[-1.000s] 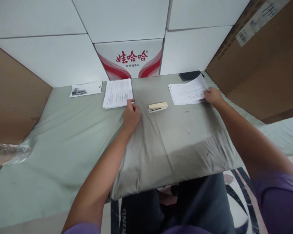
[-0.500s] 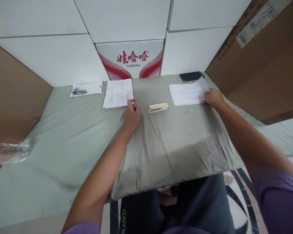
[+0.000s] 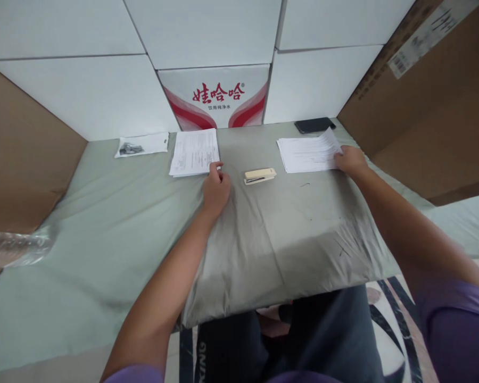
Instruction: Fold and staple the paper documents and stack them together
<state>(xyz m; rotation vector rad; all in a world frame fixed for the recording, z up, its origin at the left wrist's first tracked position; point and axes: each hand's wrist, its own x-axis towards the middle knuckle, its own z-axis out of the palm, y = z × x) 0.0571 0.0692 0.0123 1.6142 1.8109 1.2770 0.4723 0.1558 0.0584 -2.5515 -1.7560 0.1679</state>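
Head view: right hand (image 3: 350,159) at 2 o'clock pinches the lifted near corner of the loose paper stack (image 3: 306,154), fingers closed on the top sheets. Left hand (image 3: 215,189) rests loosely curled on the grey tabletop (image 3: 287,234), fingertips touching the corner of the stapled stack (image 3: 194,152) at 11 o'clock, gripping nothing. A cream stapler (image 3: 259,175) lies between the two stacks. Judging by this, sheets are being separated; next calls for peeling them free cleanly
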